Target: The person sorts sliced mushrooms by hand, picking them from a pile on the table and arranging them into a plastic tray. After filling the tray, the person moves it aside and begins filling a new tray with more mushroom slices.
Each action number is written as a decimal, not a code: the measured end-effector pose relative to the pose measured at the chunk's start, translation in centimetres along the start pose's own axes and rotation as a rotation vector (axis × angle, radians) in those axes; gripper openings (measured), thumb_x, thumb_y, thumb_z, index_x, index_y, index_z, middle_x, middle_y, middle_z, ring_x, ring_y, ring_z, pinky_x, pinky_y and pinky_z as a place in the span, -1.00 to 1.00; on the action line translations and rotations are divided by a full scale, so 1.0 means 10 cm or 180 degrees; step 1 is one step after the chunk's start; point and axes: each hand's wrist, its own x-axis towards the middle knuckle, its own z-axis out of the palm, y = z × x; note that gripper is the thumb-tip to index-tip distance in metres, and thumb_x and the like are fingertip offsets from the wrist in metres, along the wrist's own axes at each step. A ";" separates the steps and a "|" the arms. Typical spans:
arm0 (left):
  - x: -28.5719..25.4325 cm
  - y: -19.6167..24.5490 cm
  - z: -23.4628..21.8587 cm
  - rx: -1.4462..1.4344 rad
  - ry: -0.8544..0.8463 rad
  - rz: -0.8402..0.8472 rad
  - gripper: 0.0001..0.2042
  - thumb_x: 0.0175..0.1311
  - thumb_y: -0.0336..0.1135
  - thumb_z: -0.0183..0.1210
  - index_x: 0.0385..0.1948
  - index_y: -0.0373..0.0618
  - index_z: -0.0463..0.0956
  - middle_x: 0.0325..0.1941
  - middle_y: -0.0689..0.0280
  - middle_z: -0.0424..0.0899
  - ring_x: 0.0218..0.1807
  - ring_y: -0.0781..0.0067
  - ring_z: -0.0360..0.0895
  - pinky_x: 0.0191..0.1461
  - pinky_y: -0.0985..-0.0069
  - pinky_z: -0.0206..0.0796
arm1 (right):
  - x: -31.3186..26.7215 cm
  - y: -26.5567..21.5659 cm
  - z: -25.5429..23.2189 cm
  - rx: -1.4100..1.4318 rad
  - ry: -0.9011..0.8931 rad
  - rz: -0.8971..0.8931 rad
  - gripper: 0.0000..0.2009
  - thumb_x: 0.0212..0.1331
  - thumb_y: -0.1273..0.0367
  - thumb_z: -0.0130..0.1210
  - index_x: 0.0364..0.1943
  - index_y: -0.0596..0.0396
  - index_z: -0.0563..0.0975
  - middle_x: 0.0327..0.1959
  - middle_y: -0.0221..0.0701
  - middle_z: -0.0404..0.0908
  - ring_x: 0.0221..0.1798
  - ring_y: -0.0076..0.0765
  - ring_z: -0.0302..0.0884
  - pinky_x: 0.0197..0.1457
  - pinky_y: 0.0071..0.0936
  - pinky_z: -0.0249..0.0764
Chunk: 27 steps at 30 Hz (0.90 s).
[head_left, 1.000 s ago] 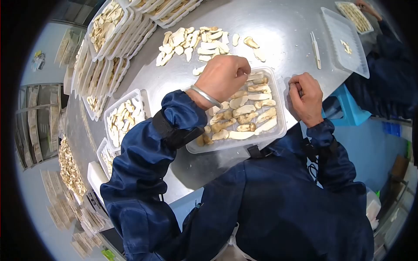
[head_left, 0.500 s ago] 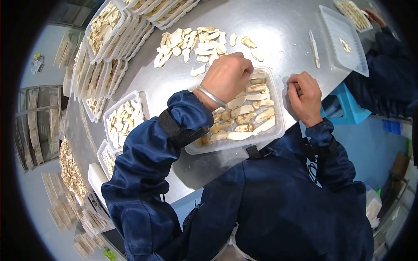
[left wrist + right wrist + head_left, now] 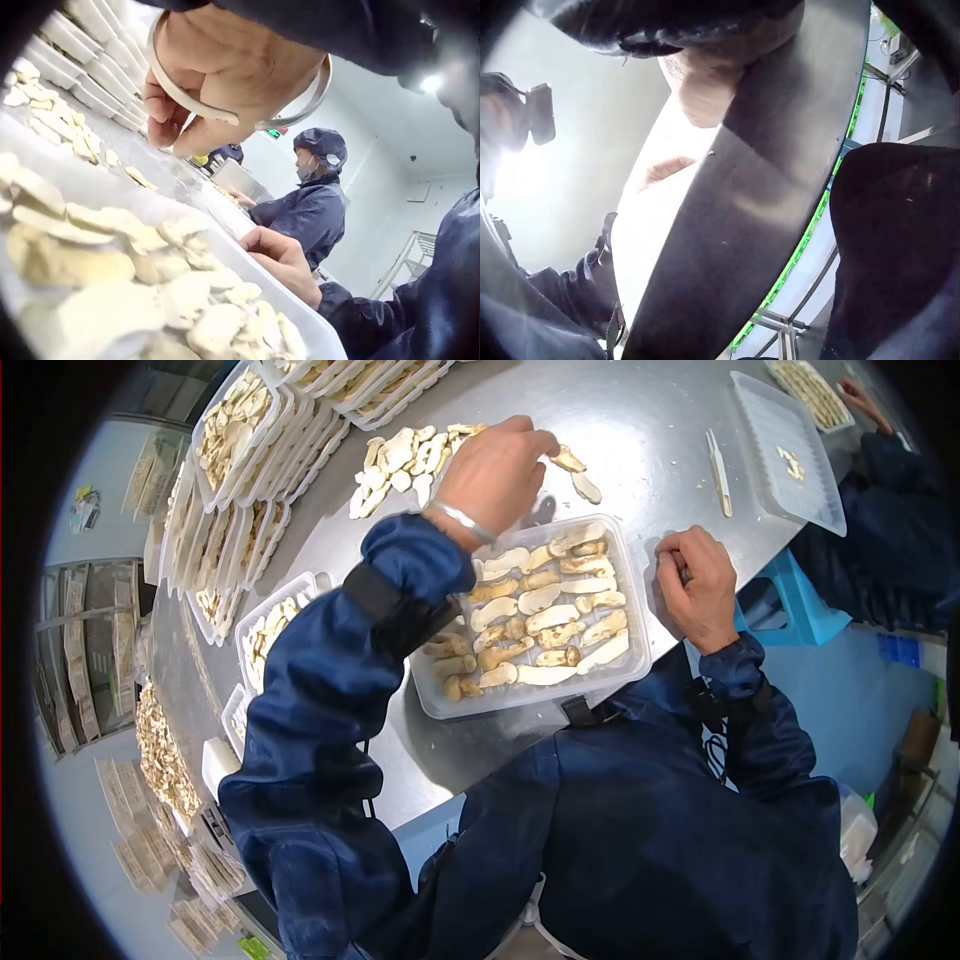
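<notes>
A clear plastic tray (image 3: 530, 705) on the steel table (image 3: 640, 420) holds rows of pale mushroom slices (image 3: 545, 620). Beyond it lies a loose pile of slices (image 3: 400, 455). My left hand (image 3: 530, 445), with a metal bangle (image 3: 458, 518) on the wrist, reaches over the tray's far edge. Its bent fingers hang just above the pile, beside two single slices (image 3: 572, 458). Seen from the left wrist, the left hand (image 3: 165, 127) shows nothing between its fingers. My right hand (image 3: 700, 585) rests as a fist on the table right of the tray; what is inside it is hidden.
Stacks of filled trays (image 3: 250, 420) line the far left, and another filled tray (image 3: 280, 625) sits nearer. A nearly empty clear tray (image 3: 790, 450) and a white tool (image 3: 722, 470) lie far right, beside another person's blue sleeve (image 3: 890, 510). A blue stool (image 3: 800, 605) stands below.
My left hand has moved from the tray's far edge out over the loose pile. The tray's far rows now show uncovered. The right fist has stayed put.
</notes>
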 end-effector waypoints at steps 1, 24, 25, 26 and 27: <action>0.09 -0.07 0.05 0.0073 -0.0049 0.0109 -0.79 0.19 -0.50 0.18 -0.15 -0.16 0.65 -0.24 0.14 0.61 -0.27 0.11 0.62 -0.10 0.23 0.43 | 0.00 -0.01 0.00 -0.0007 0.0006 0.0007 -0.94 0.05 0.53 0.15 -0.39 0.11 0.52 -0.47 -0.33 0.46 -0.40 -0.16 0.44 -0.24 -0.27 0.31; 0.21 -0.15 0.03 -0.0035 0.0003 0.0097 -0.83 0.27 -0.31 0.20 -0.32 -0.21 0.69 -0.34 0.16 0.71 -0.34 0.14 0.65 -0.17 0.34 0.49 | 0.01 0.02 0.01 0.0028 0.0010 -0.0034 -0.94 0.05 0.53 0.15 -0.40 0.12 0.52 -0.48 -0.32 0.45 -0.42 -0.15 0.42 -0.25 -0.27 0.29; 0.15 -0.06 -0.04 -0.0338 -0.0238 0.0010 -0.84 0.26 -0.33 0.21 -0.32 -0.22 0.69 -0.35 0.16 0.71 -0.35 0.18 0.65 -0.19 0.37 0.49 | 0.01 0.02 0.01 0.0034 0.0029 -0.0056 -0.94 0.05 0.53 0.15 -0.40 0.12 0.52 -0.48 -0.32 0.46 -0.41 -0.15 0.42 -0.25 -0.26 0.29; 0.07 0.05 -0.11 -0.0640 -0.0476 -0.0096 -0.85 0.25 -0.35 0.23 -0.32 -0.22 0.70 -0.36 0.16 0.71 -0.36 0.23 0.66 -0.20 0.40 0.49 | 0.00 0.02 0.01 0.0046 0.0035 -0.0087 -0.94 0.05 0.53 0.15 -0.40 0.12 0.52 -0.48 -0.32 0.46 -0.41 -0.15 0.43 -0.25 -0.26 0.29; -0.03 0.15 -0.17 -0.0938 -0.0707 -0.0203 -0.86 0.24 -0.36 0.24 -0.32 -0.22 0.70 -0.37 0.16 0.72 -0.37 0.27 0.66 -0.21 0.44 0.49 | 0.00 0.02 0.01 0.0039 0.0025 -0.0062 -0.94 0.05 0.53 0.15 -0.39 0.12 0.52 -0.48 -0.32 0.46 -0.41 -0.15 0.43 -0.24 -0.26 0.29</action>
